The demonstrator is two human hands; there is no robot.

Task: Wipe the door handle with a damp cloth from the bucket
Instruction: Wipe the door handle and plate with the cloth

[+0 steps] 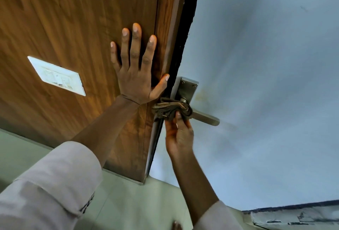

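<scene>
A steel lever door handle (205, 117) on a steel backplate (186, 90) sticks out from the pale blue door (266, 64). A brown, crumpled cloth (170, 109) is wrapped around the inner part of the lever, near the backplate. My right hand (178, 134) grips the cloth from below and presses it on the handle. My left hand (136, 68) lies flat, fingers spread, on the brown wooden panel (73, 27) beside the door edge, its thumb at the panel's edge. The bucket is not in view.
A white switch plate (56, 76) is set in the wooden panel left of my left hand. Pale green floor tiles (128, 202) lie below. A worn dark-edged strip (293, 217) runs along the door's bottom at lower right.
</scene>
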